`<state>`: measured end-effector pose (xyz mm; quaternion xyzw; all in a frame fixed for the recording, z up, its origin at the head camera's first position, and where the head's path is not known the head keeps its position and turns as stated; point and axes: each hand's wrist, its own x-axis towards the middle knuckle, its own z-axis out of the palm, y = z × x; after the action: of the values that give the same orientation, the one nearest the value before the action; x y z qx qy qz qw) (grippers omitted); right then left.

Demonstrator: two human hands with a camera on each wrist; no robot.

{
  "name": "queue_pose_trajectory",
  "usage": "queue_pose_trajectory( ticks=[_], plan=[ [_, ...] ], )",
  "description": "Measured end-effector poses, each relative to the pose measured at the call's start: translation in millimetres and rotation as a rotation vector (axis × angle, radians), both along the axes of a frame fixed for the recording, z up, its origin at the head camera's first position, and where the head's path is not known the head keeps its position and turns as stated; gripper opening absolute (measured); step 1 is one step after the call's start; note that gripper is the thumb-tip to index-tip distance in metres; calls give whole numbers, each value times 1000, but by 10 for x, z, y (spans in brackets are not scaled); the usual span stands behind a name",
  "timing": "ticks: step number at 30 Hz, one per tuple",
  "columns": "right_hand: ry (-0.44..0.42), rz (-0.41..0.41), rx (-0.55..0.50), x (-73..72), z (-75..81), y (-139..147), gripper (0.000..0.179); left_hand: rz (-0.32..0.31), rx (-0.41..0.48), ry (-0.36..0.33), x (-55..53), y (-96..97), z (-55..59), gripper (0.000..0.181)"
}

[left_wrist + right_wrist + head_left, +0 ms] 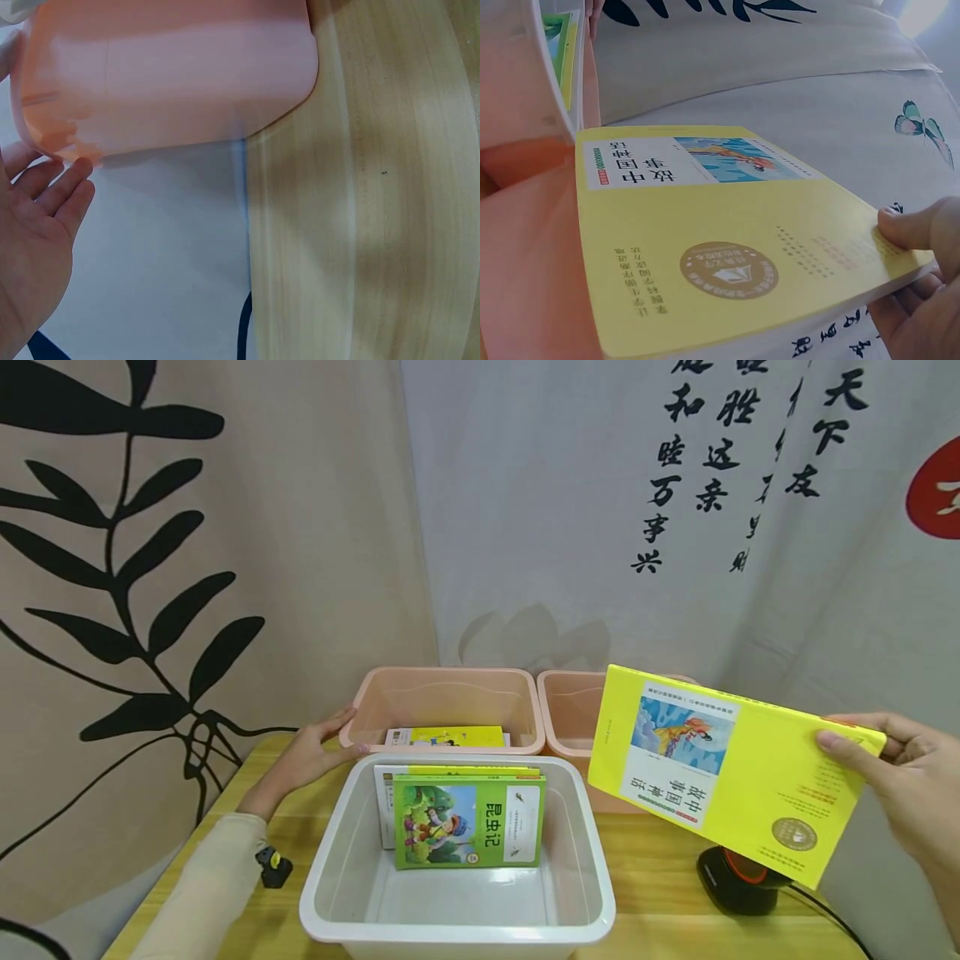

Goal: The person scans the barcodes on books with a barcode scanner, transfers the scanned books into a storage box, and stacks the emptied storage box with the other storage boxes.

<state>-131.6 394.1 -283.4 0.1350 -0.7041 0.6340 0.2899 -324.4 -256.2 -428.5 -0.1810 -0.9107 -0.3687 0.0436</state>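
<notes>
My right hand point(896, 756) grips a yellow book point(667, 810) by one end, thumb on its cover, raised at the right. The book's title and picture panel appear upside down in the head view. My left hand point(311, 758) touches the left rim of a pink bin point(450, 681), its thumb near the front corner. In the left wrist view the fingers point(71, 187) lie along the bin's outer edge. Inside that bin is a yellow-and-white book point(465, 737). In front, a white bin point(592, 893) holds a green book point(470, 822) leaning before another book point(384, 810).
Beside the first pink bin stands a second pink bin point(570, 727), partly hidden by the held book. A black round device point(735, 893) with a cable is on the wooden table point(652, 927) at the right. Printed curtains point(510, 527) hang behind.
</notes>
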Motion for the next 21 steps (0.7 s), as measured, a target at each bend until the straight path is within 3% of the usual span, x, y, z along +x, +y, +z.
queue_pose_trajectory(
  ticks=[5,10,17,21],
  plan=[
    [-11,8,41,58,-92,144,33,-7,11,8,-14,-9,-13,88],
    [-82,11,68,129,-184,264,36,3,8,1,-18,-16,-15,89],
    [-232,-142,248,226,-306,354,40,6,5,-2,-16,-12,-8,89],
    [-291,-189,302,268,-398,379,38,11,-2,-7,-18,-3,-11,90]
  ],
)
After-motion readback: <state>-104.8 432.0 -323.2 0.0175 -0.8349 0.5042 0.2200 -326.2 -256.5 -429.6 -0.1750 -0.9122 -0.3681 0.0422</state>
